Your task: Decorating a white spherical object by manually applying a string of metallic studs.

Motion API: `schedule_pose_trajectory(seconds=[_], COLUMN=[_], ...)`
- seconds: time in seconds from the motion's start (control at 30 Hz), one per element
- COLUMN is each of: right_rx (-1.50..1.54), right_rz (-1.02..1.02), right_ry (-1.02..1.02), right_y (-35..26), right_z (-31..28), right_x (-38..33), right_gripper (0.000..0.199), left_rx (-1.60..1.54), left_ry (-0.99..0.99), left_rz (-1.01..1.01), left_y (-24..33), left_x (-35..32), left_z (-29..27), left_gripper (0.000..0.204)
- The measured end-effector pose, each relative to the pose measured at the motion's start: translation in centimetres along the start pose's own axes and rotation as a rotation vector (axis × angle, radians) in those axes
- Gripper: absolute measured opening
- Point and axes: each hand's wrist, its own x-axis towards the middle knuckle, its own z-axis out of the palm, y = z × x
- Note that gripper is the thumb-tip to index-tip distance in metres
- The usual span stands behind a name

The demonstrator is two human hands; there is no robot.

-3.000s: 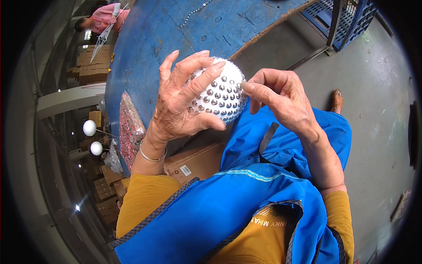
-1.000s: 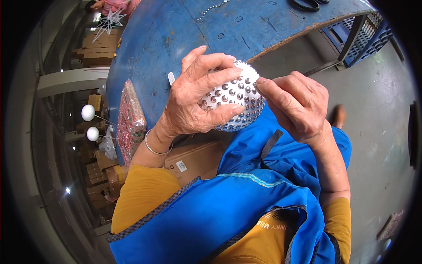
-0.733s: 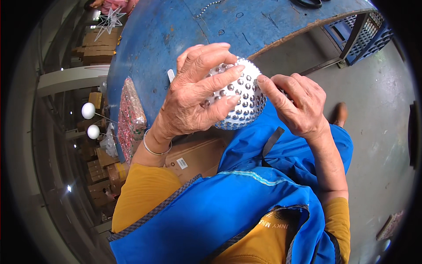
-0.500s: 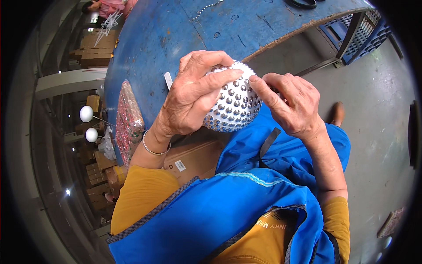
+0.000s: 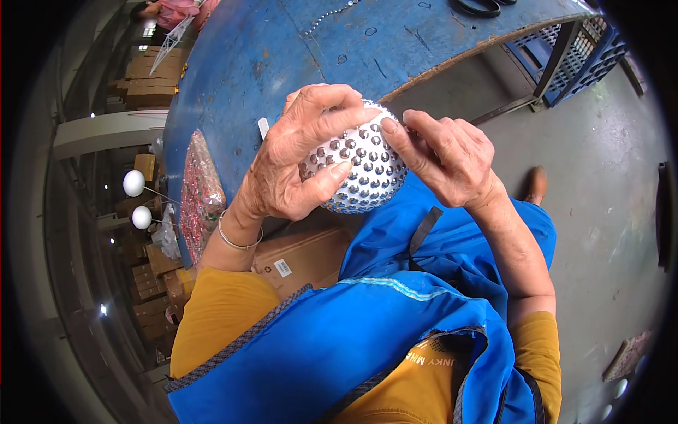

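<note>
A white ball [image 5: 361,168] covered with rows of shiny silver studs is held above my lap, in front of the blue table's edge. My left hand [image 5: 296,162] wraps around its left side, thumb below and fingers over the top. My right hand [image 5: 443,154] is at the ball's upper right, with its fingertips pinched together and pressed against the studded surface. Whatever sits between those fingertips is too small to make out.
The blue worn table [image 5: 282,56] stretches ahead, with a bag of reddish sequins [image 5: 201,194] on its left edge and scissors [image 5: 480,7] far off. A cardboard box [image 5: 300,258] lies under it. Two plain white balls on sticks [image 5: 134,184] stand left. A blue crate [image 5: 586,49] is right.
The ball has been turned in my left hand and lifted slightly. My right fingertips moved from its right side to its upper right and now press there.
</note>
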Motion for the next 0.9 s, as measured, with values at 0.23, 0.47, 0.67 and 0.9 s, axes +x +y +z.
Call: schedule_pose_trajectory(seconds=[0.23,0.47,0.67,0.9], right_rx=[0.353,1.065,1.366,1.214], right_rz=[0.334,0.967,1.249,1.106], right_ry=[-0.025,-0.058,-0.086,-0.116], right_y=[0.1,0.3,0.7,-0.4], right_z=[0.0,-1.9,-2.0,-2.2], right_x=[0.2,1.8,1.8,1.9], right_gripper=[0.033,0.015,0.009,0.010], left_rx=[0.087,0.217,0.271,0.211], left_ry=[-0.041,-0.063,-0.118,-0.134], left_rz=[0.101,0.077,-0.017,0.038], left_y=[-0.4,0.8,2.0,0.6], left_x=[0.1,0.2,1.1,0.9], left_z=[-0.6,-0.1,-0.3,-0.6], left_gripper=[0.048,0.047,0.045,0.047])
